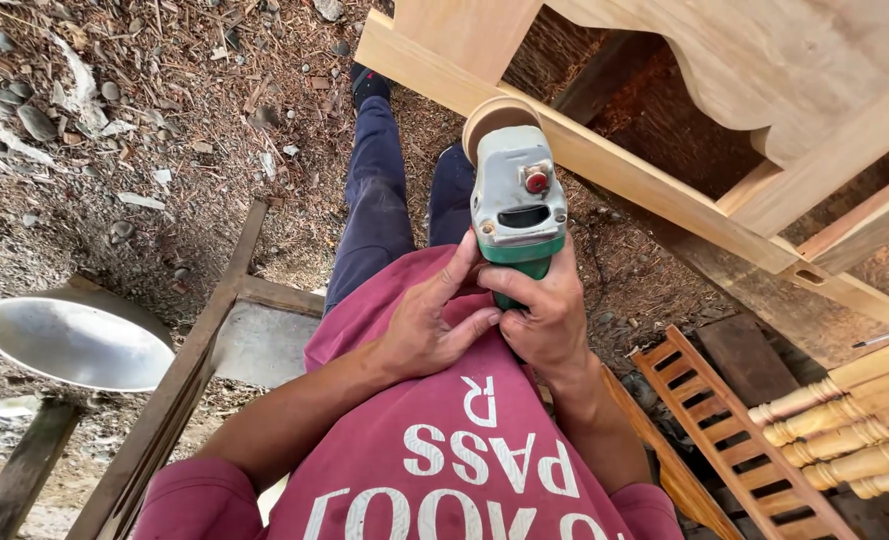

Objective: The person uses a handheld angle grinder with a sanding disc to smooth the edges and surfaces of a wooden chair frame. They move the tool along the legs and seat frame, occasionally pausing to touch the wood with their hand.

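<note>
Green sander (517, 205) (one), two hands (550, 320)

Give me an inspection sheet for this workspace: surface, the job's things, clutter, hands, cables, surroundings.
Surface: bare ground strewn with wood chips, shavings and stones.
Job's things: a green and grey power sander with a tan round disc at its front and a red button on top, held above the edge of a pale wooden frame.
Clutter: a metal bowl at left; a slatted wooden panel and turned wooden spindles at right.
Hands: right hand grips the sander's handle; left hand rests its fingers against the handle beside it.
Cables: nothing seen.
Surroundings: a dark wooden frame lies on the ground at left.
</note>
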